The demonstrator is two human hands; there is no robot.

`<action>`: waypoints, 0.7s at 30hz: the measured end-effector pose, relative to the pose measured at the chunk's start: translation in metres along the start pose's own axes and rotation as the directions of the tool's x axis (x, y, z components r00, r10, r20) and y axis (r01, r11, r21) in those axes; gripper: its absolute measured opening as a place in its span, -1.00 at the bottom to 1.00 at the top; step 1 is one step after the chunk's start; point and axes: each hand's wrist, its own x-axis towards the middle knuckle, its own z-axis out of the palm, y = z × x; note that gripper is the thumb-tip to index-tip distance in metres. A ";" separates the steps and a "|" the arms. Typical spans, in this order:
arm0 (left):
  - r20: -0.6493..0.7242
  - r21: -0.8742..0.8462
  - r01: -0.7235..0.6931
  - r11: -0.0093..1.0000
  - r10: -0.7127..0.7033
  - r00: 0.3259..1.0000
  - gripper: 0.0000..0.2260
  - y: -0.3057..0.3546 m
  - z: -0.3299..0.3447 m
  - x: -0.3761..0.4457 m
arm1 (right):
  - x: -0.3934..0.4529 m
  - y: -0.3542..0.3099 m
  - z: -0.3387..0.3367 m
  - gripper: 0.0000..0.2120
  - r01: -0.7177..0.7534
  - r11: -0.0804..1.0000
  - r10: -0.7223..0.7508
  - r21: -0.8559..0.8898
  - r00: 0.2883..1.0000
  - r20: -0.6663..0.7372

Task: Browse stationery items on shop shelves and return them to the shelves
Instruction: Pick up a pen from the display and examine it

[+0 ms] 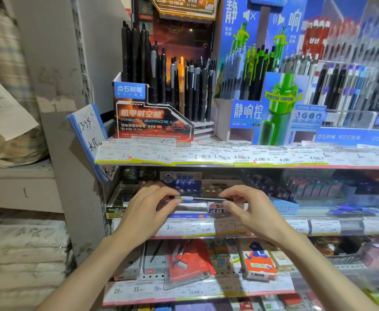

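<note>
Shop shelves fill my view, tiered and edged with paper price tags (206, 156) behind clear plastic strips. Both my bare forearms reach up from below, palms turned down, and my hands meet in front of the middle shelf (318, 227). Between them I hold a slim pen (203, 199) level, sideways, just below the price tags. My left hand (143, 212) pinches its left end, where a pale band with a yellow-green ring shows; my right hand (249, 212) pinches the dark barrel at the other end. The fingers (226, 195) of each hand are curled narrow around the pen.

Above the price tags stands a glossy black and orange cardboard pen display (150, 122), packed with upright black, grey and orange pens. To its right rises a blue and green display (271, 113) with more upright pens. Left of the price tags hangs a blue-edged scribble pad (87, 129), tilted and covered in handwriting. Behind the pen lie flat eraser boxes (217, 209). Below my hands, a lower shelf carries an orange packet (188, 261) and a small illustrated box (259, 263).
</note>
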 end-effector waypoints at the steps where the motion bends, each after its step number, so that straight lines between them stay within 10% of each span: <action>1: -0.011 -0.036 -0.026 0.999 0.026 1.000 -0.75 0.004 -0.004 -0.001 | -0.002 -0.004 -0.003 -0.83 0.023 1.000 -0.023 -0.002 1.000 -0.010; 14: -0.202 -0.046 -0.363 0.931 0.347 0.916 -0.87 0.066 -0.067 0.025 | 0.007 -0.081 -0.056 -0.82 0.397 0.896 -0.423 -0.199 0.899 -0.109; 21: -0.202 0.044 -0.398 0.916 0.399 0.895 -0.81 0.074 -0.099 0.068 | 0.042 -0.108 -0.073 -0.88 0.341 0.884 -0.406 -0.320 0.899 -0.163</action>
